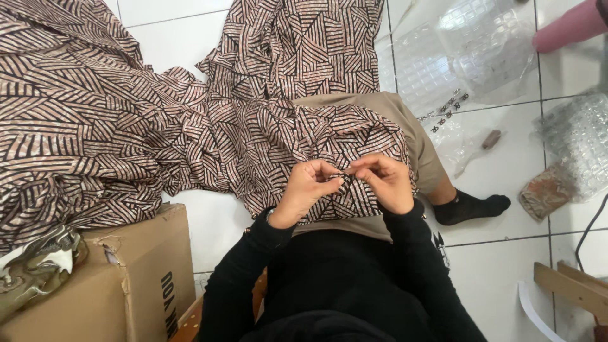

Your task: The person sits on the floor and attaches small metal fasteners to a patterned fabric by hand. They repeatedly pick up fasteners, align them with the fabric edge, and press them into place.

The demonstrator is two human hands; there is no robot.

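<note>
**Both hands pinch the patterned cloth over the lap**

The person sits and looks down at the lap. The left hand [308, 191] and the right hand [384, 182] meet close together, fingertips nearly touching, over the knee. Both hands have the fingers curled and closed on a small fold of the cloth [190, 120]. Between the fingertips there is something small and dark, but it is too small to tell what it is.

The cloth is brown and beige with black line pattern. One part lies over the knee under the hands; the rest spreads away to the left and up over the white tile floor [500, 266] in big loose folds. The sleeves [411, 266] are black, the trousers [411, 126] are beige, and the foot wears a black sock [472, 207], resting on the floor to the right of the hands.

At the lower left stands a cardboard box [139, 278], touching the edge of the cloth. At the upper right lie clear plastic bags [468, 57] on the floor, well apart from the hands. A small brown piece [491, 138] lies on one of them. At the right edge lies a bubble wrap [579, 142], and at the lower right corner a wooden piece [570, 288].
</note>
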